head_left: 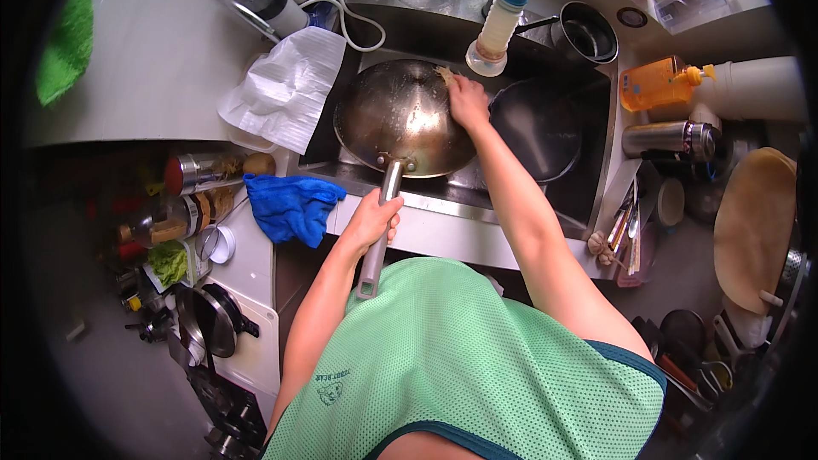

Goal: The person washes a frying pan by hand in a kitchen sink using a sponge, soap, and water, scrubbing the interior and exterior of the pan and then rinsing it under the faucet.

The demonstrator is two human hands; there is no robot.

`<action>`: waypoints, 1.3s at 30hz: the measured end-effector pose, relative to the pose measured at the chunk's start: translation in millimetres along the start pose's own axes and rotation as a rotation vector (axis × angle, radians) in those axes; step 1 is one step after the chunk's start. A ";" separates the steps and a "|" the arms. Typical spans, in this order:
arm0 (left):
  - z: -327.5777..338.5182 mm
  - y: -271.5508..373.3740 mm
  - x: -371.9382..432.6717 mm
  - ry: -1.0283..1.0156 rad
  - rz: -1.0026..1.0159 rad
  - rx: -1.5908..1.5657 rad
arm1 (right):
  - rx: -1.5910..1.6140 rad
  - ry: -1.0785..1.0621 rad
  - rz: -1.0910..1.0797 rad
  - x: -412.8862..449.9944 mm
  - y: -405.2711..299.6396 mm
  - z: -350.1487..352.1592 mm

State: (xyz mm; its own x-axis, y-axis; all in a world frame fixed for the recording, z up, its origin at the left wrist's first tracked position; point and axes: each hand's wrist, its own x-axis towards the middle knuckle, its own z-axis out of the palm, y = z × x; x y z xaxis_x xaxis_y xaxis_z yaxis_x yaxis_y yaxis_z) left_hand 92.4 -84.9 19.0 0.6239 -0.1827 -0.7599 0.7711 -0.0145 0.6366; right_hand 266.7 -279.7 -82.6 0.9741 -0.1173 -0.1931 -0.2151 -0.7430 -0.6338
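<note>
A metal wok [396, 115] lies bottom up over the sink [466, 195], its domed outside wet and spotted with suds. My left hand [374, 220] is wrapped around its long metal handle [391, 185], which points toward my body. At the far right of the dome, my right hand [470, 102] presses a pale, fibrous scrubber [445, 75] against the metal. Part of the scrubber is hidden under my fingers. Just above that hand hangs the faucet's flexible extension nozzle [495, 38], and no water stream shows.
A dark round pan or lid [537, 131] rests in the sink's right side. A small black saucepan [585, 32] sits at the back right corner. An orange soap bottle [657, 84] and a steel flask [668, 140] line the right edge. A blue cloth [294, 204] drapes at the left front.
</note>
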 end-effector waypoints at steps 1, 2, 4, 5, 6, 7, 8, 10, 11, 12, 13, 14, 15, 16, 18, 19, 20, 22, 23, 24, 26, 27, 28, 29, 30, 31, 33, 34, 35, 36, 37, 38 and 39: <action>-1.3 -0.8 -2.4 0.020 -0.015 -0.017 | -0.076 -0.029 0.043 -14.1 -21.9 -5.3; -3.0 -1.2 -2.3 0.020 -0.030 -0.026 | -0.071 0.087 -0.193 -28.4 -10.5 11.2; -10.1 -12.7 -4.0 0.026 -0.033 -0.057 | -0.154 0.112 -0.360 -83.3 -39.2 8.1; -12.1 -14.5 -2.7 0.018 -0.032 -0.074 | -0.181 0.108 -0.447 -93.8 -45.1 3.9; -12.4 -13.7 -3.2 0.026 -0.049 -0.086 | -0.201 0.088 -0.400 -85.2 -46.7 1.8; -12.2 -15.5 -0.5 0.020 -0.042 -0.086 | -0.221 0.071 -0.353 -69.3 -45.0 -1.3; -11.7 -16.4 0.2 0.014 -0.041 -0.093 | -0.146 0.000 -0.242 -39.5 -33.4 3.9; -9.5 -14.1 0.5 -0.011 -0.032 -0.078 | -0.067 -0.227 -0.085 20.3 -13.0 6.6; -11.2 -15.5 -0.6 -0.003 -0.048 -0.085 | -0.051 -0.259 -0.115 39.9 -10.8 11.0; -10.2 -16.0 0.1 -0.005 -0.050 -0.082 | -0.090 -0.402 -0.029 71.3 13.5 25.9; -9.0 -16.9 1.5 -0.007 -0.050 -0.078 | -0.063 -0.387 0.013 99.5 43.1 52.5; -7.9 -20.0 4.4 -0.017 -0.053 -0.056 | -0.037 -0.368 0.057 127.6 73.0 76.6; -6.3 -20.4 4.4 -0.009 -0.064 -0.055 | 0.120 -0.410 0.084 136.2 75.1 81.5; -3.7 -18.5 3.7 -0.003 -0.070 -0.049 | 0.201 -0.569 0.088 152.9 76.5 83.7; -7.5 -26.1 1.9 0.019 -0.077 -0.052 | 0.142 -0.658 0.009 151.5 29.4 90.7; -6.1 -26.0 -0.5 0.042 -0.080 -0.032 | 0.077 -0.728 -0.050 140.9 -2.1 86.6; -2.7 -20.8 1.1 0.043 -0.061 0.017 | 0.032 -0.699 -0.077 147.1 -1.6 91.7; -1.0 -23.1 -3.2 0.062 -0.055 0.046 | -0.087 -0.665 -0.266 123.8 -49.9 89.4; -1.5 -23.7 -4.3 0.113 -0.039 0.106 | -0.160 -0.615 -0.316 92.2 -87.0 71.9; 1.0 -20.4 -1.7 0.150 -0.017 0.179 | -0.194 -0.488 -0.453 73.0 -90.2 75.6; 1.0 -21.9 -0.2 0.163 -0.024 0.164 | -0.143 -0.411 -0.713 27.2 -95.3 63.1; -0.8 -23.5 0.0 0.188 -0.031 0.147 | -0.142 -0.375 -0.768 -1.2 -98.8 50.0; -3.2 -26.7 2.7 0.171 -0.027 0.115 | -0.170 -0.253 -0.851 -28.3 -91.6 40.8; -5.7 -28.9 5.2 0.132 -0.033 0.058 | -0.234 -0.178 -0.895 -50.9 -88.6 22.6; -5.2 -28.4 4.6 0.114 -0.029 0.030 | -0.212 -0.130 -0.844 -60.3 -79.9 13.5; -4.4 -26.7 4.6 0.097 -0.026 0.003 | -0.190 -0.082 -0.793 -67.0 -71.7 5.7; -3.1 -16.8 3.3 0.061 -0.035 0.002 | -0.118 -0.049 -0.441 -53.5 -57.3 -5.5; -4.4 -16.0 5.0 0.032 -0.027 -0.009 | -0.119 0.123 -0.362 -46.4 -45.5 -4.6; -5.3 -16.4 5.1 0.003 -0.018 -0.019 | -0.196 0.183 -0.356 -55.7 -36.3 1.6; -6.1 -12.0 3.9 0.001 -0.046 -0.035 | -0.170 0.159 -0.398 -69.8 -42.6 2.7; -7.6 -10.1 1.7 0.010 -0.069 -0.053 | -0.140 0.129 -0.439 -95.4 -53.6 0.9; -8.8 -6.3 0.6 0.018 -0.068 -0.073 | -0.142 0.011 -0.495 -118.4 -61.6 -5.0; -9.2 -2.1 -1.5 0.026 -0.066 -0.090 | -0.136 -0.011 -0.572 -131.5 -61.7 -13.3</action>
State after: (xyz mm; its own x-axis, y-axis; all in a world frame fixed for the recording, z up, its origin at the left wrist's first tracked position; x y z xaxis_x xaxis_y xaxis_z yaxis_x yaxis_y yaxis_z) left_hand 91.0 -75.5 17.6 0.5738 -0.1583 -0.8035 0.8180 0.0632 0.5717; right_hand 152.8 -227.2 -8.1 0.9320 0.3332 0.1429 0.3557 -0.7641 -0.5381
